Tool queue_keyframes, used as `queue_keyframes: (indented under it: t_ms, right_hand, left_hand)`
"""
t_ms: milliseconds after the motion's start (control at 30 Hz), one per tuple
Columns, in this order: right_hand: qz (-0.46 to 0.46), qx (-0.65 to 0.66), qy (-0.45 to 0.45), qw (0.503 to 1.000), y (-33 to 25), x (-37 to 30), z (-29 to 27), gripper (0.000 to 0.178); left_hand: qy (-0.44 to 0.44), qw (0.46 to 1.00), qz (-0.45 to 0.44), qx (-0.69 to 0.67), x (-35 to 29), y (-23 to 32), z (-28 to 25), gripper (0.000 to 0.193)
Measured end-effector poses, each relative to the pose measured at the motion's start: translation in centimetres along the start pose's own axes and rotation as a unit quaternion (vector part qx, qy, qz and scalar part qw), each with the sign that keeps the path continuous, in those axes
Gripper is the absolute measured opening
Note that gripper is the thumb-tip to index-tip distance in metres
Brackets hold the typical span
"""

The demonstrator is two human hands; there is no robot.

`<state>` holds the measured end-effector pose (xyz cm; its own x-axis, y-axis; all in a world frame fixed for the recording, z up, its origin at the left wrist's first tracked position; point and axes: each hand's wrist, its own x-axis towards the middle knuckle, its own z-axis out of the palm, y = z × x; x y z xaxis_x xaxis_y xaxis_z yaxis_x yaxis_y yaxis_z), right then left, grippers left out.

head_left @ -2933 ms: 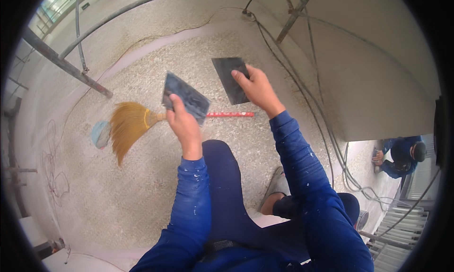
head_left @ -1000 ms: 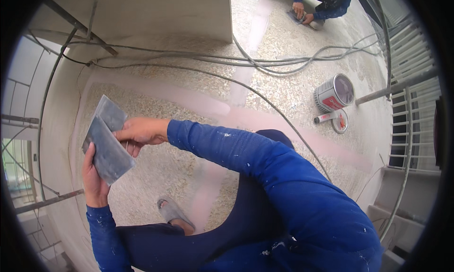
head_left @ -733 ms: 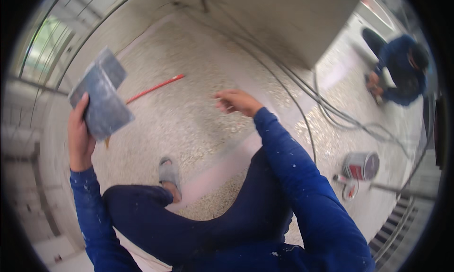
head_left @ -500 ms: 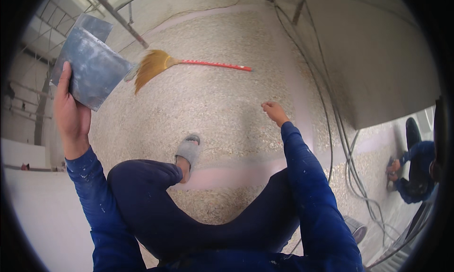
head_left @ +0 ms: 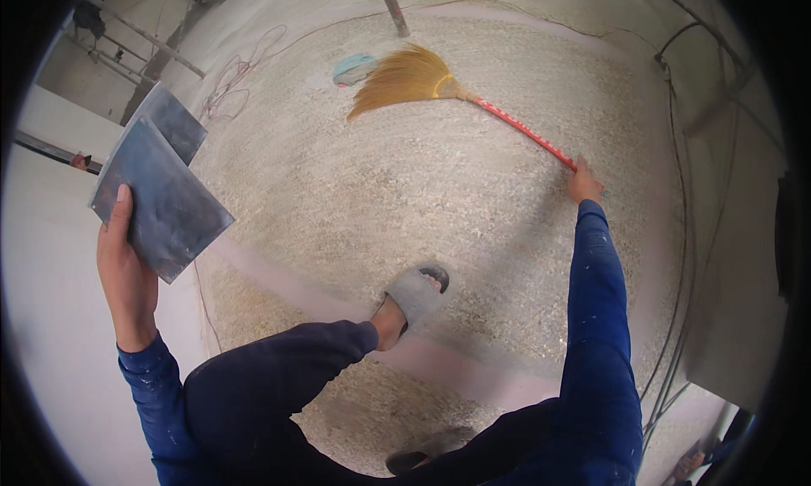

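Observation:
My left hand (head_left: 128, 266) is closed around two flat, grey, smeared plates (head_left: 165, 203) that look like metal. They overlap at an angle, with my thumb pressed on the front one. At the right, my right hand (head_left: 585, 184) is closed on the end of a broom's red handle. The broom (head_left: 524, 130) slants across the pebbly floor, its tan bristles (head_left: 405, 76) fanned toward the far left. A bit of red handle shows beyond my fingers.
Behind the bristles lies a light-blue bundle (head_left: 353, 69), near an upright metal pole (head_left: 392, 9). Thin reddish cord (head_left: 228, 85) is tangled at the far left. Dark cables (head_left: 683, 275) run along the right. Another person's hand (head_left: 688, 465) shows at the lower right.
My right hand has reached forward and right and taken hold of the broom handle. My view has turned left, and my left hand still holds the plates.

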<state>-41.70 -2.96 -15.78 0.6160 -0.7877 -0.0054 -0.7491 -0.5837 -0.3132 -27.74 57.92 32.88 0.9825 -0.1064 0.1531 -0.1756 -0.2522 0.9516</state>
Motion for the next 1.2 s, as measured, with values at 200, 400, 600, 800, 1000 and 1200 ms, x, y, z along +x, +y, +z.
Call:
queue_keyframes:
  t_ms: [200,400,600,800,1000,1200]
  right_hand:
    - [-0.066,-0.173,-0.034,0.982,-4.4,-4.5,0.1,0.044]
    - [-0.044,0.15,-0.098,0.983,-8.8,-9.2,-6.4,0.044]
    - [0.043,0.403,-0.208,0.891,-10.3,-25.4,-20.3,0.044]
    - [0.111,0.691,-0.365,0.615,-11.6,-36.9,-27.7,0.038]
    - [0.086,0.508,-0.036,0.856,-3.3,-51.3,-35.6,0.037]
    - [0.177,0.549,-0.004,0.817,2.5,-63.3,-40.8,0.043]
  left_hand:
    - [-0.029,0.999,0.014,-0.026,0.9,-0.5,0.2,0.046]
    - [-0.059,0.985,0.021,-0.163,1.6,2.3,4.1,0.039]
    - [-0.182,0.91,0.014,-0.371,2.3,4.5,9.7,0.035]
    - [-0.292,0.883,0.004,-0.369,4.3,5.2,16.5,0.042]
    - [-0.412,0.87,-0.007,-0.272,0.5,7.1,20.3,0.047]
    - [-0.724,0.627,-0.088,-0.273,-7.7,10.1,25.1,0.051]
